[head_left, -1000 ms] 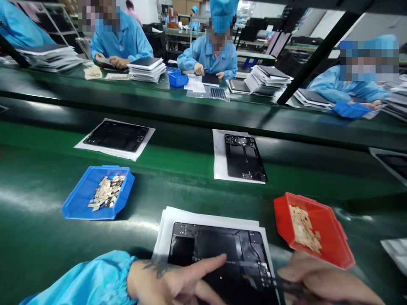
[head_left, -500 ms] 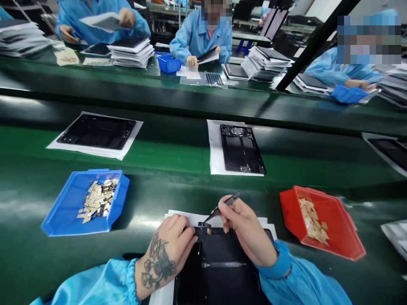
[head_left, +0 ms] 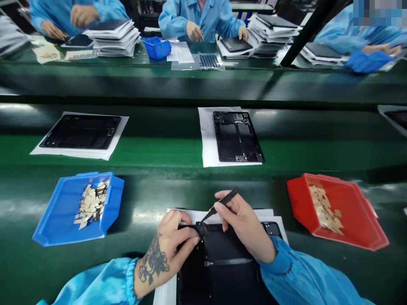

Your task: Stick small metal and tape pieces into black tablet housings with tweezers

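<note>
A black tablet shell [head_left: 233,277] lies on white paper [head_left: 165,292] in front of me. My right hand [head_left: 243,224] is closed around dark tweezers [head_left: 227,198], whose tips touch a small dark part [head_left: 200,228] at the shell's top edge. My left hand [head_left: 170,248], with a tattoo on its back, rests at the shell's upper left. Its fingers are bent together beside that part; whether they pinch anything is too small to tell.
A blue bin [head_left: 54,216] of small beige pieces stands left, a red bin [head_left: 362,216] of beige pieces right. Two more shells [head_left: 81,132] [head_left: 238,137] lie on paper beyond. People in blue sleeves work at the far bench [head_left: 111,80].
The view has shifted slightly. A small tan tab seen beside the tweezer tips before is now barely visible. Across the bench, a person's hand has moved onto a dark panel by the paper stack.
</note>
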### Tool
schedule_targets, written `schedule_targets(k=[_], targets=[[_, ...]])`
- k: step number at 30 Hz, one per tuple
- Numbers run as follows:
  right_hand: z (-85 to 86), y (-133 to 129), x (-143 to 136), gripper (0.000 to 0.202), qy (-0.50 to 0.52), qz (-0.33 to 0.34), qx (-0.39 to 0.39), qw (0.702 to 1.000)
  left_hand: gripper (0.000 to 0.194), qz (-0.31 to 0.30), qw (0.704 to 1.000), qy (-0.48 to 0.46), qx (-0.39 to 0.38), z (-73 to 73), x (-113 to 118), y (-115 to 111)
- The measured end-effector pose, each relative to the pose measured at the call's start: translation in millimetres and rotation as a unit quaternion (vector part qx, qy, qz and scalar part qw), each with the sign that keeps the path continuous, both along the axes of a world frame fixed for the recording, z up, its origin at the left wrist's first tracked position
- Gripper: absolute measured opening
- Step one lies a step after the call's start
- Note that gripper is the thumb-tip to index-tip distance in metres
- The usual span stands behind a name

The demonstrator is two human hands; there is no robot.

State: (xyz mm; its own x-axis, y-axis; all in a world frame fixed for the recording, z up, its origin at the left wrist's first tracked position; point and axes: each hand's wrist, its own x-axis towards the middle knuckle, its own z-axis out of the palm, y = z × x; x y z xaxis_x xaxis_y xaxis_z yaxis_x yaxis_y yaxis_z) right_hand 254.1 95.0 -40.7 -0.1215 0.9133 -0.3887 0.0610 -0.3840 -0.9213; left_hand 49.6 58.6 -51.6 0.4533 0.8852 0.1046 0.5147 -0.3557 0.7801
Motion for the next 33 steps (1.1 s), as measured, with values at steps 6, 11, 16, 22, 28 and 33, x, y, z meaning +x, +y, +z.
schedule_targets(k=[6, 11, 16, 22, 28, 33], targets=[[-3.8, -1.3, -2.4, 0.026, -0.021, -0.004, 0.013, 1.000, 0.027, 0.006, 0.974, 0.049, 0.222, -13.0, 2.0, -5.0], [-4.4, -1.3, -4.0, 0.023, -0.021, 0.011, 0.016, 1.000, 0.026, -0.039, 0.935, 0.104, 0.338, -12.1, 2.1, -4.5], [-3.6, -8.6, -6.8, 0.017, -0.068, 0.022, 0.053, 0.996, 0.027, -0.091, 0.936, 0.116, 0.319, -8.9, -4.7, -8.9], [-1.2, -15.9, -11.4, 0.011, -0.117, 0.035, 0.107, 0.987, 0.034, -0.092, 0.943, 0.135, 0.289, -6.6, -9.4, -15.0], [-3.4, -14.0, -12.3, 0.010, -0.133, 0.045, 0.101, 0.985, 0.029, -0.094, 0.953, 0.109, 0.265, -6.7, -7.4, -12.9], [-3.5, -13.7, -13.3, 0.010, -0.144, 0.045, 0.096, 0.984, 0.028, -0.092, 0.958, 0.103, 0.252, -6.3, -7.9, -11.6]])
